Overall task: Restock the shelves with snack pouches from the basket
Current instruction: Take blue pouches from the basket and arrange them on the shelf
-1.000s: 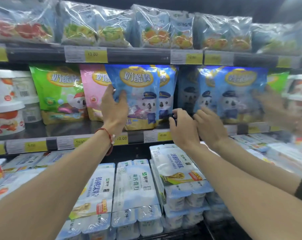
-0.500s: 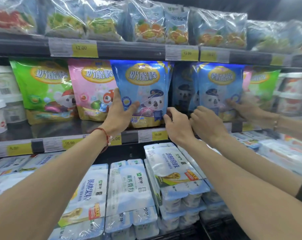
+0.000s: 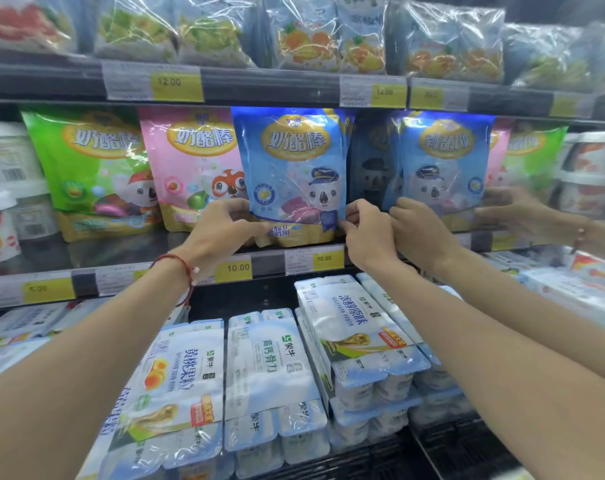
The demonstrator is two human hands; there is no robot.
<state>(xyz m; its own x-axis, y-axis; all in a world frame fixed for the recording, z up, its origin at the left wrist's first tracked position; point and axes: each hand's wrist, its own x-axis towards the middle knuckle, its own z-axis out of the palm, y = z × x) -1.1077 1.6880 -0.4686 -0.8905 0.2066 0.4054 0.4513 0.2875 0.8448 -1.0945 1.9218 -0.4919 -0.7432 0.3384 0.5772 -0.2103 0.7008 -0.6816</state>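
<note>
- Since half a second ago my left grip [image 3: 221, 226] has slid down the blue pouch [image 3: 294, 168] and now pinches its lower left corner.
- My right grip [image 3: 370, 233] has come up to pinch the lower right corner.
- The pouch stands upright on the middle shelf [image 3: 121, 251], overlapping the pink pouch [image 3: 190, 161]; a green pouch [image 3: 93, 161] stands further left.
- Price tags [image 3: 237, 268] line the shelf edge, with yogurt packs [image 3: 269, 368] below and clear bags [image 3: 311, 32] above.
- A mirror [image 3: 446, 150] on the right repeats it all.

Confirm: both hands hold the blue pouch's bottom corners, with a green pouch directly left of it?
No: the head view shows a pink pouch directly left of the blue pouch; the left hand and right hand do hold its bottom corners.
</note>
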